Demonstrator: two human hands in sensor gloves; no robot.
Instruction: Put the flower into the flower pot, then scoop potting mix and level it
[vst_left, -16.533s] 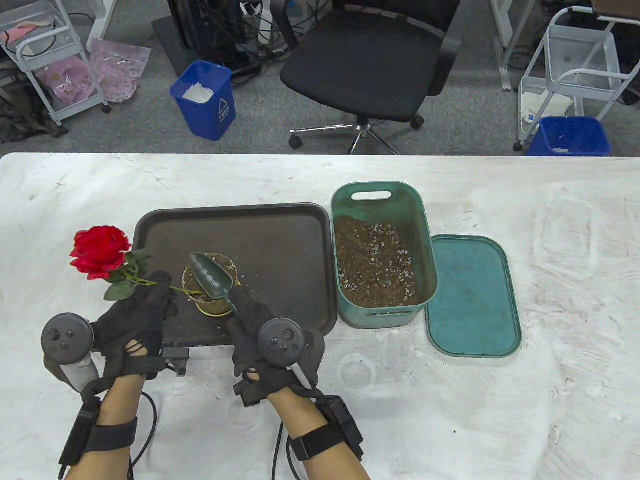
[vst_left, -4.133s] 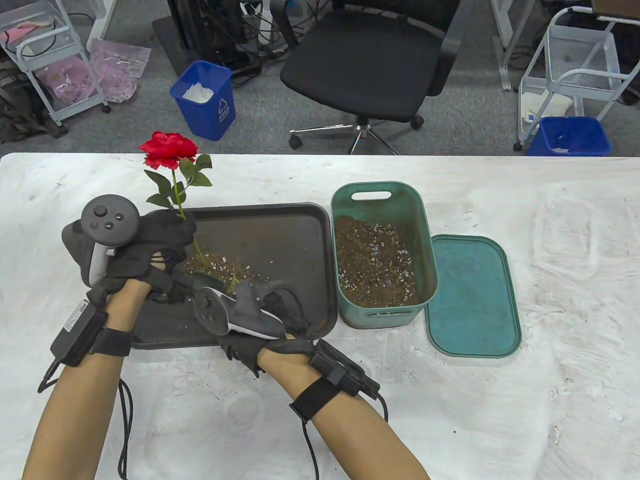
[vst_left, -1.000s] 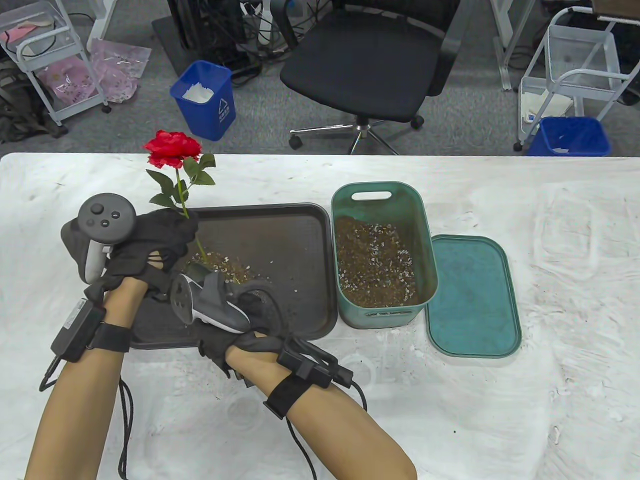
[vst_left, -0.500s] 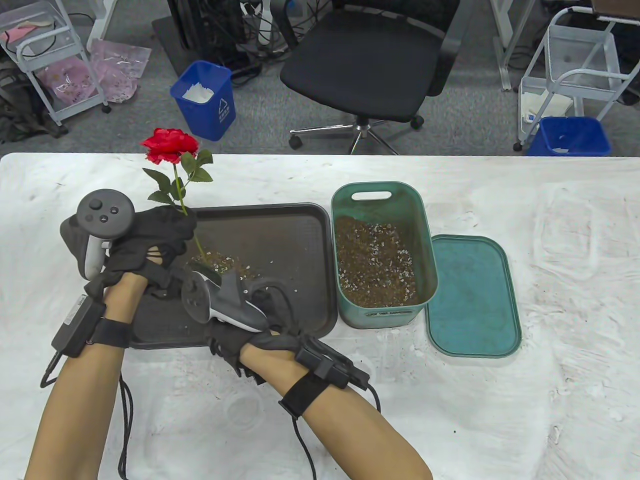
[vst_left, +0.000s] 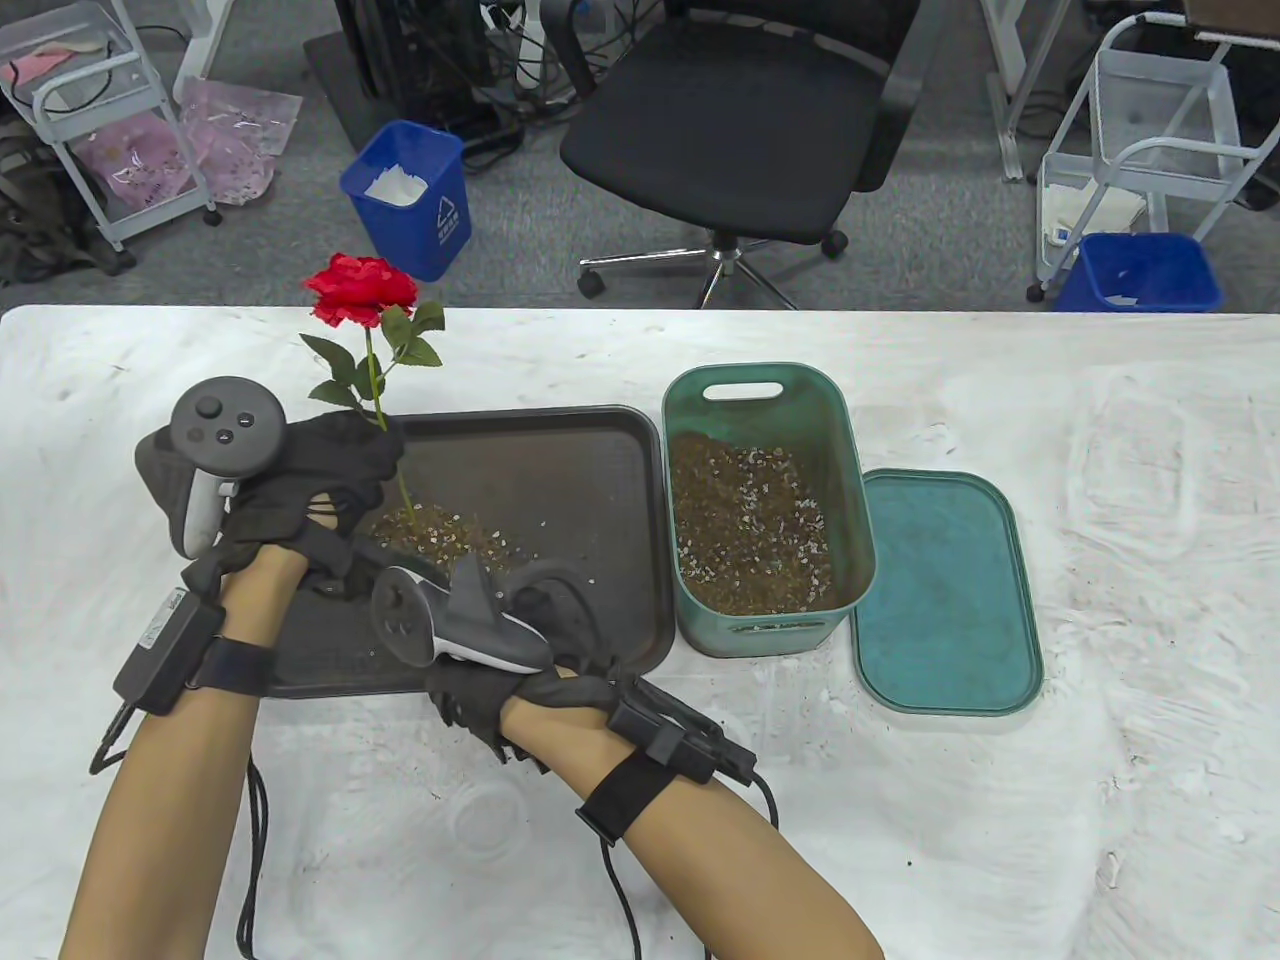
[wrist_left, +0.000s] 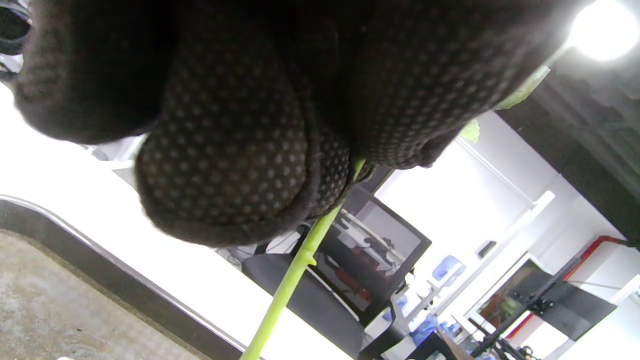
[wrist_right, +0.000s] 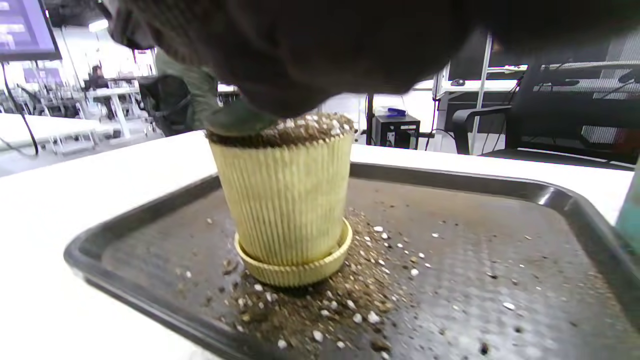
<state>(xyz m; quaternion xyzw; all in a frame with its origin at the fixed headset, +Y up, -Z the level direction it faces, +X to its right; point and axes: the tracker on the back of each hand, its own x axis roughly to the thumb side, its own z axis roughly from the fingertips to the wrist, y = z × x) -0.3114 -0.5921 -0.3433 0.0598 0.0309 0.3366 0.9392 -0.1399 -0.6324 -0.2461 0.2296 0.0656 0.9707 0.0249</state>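
A red rose (vst_left: 362, 290) stands upright, its green stem (vst_left: 402, 487) running down into a yellow ribbed flower pot (wrist_right: 282, 200) on the dark tray (vst_left: 560, 470). Potting mix is heaped to the pot's rim (vst_left: 435, 525), and more is spilled around its saucer. My left hand (vst_left: 370, 450) grips the stem (wrist_left: 290, 280) just under the leaves; its fingers (wrist_left: 240, 165) are curled round it. My right hand (vst_left: 520, 600) is at the pot's near side and holds a dark green scoop (wrist_right: 225, 117), whose blade lies on top of the mix. The hand hides the scoop's handle.
A green bin (vst_left: 850, 480) half full of potting mix (vst_left: 750, 520) stands right of the tray, and its green lid (vst_left: 945, 595) lies flat beside it. White cloth covers the table. An office chair and blue waste bins are on the floor beyond the far edge.
The left hand and the rose have shifted slightly right. The right hand with the scoop has slid a little to the right across the top of the pot.
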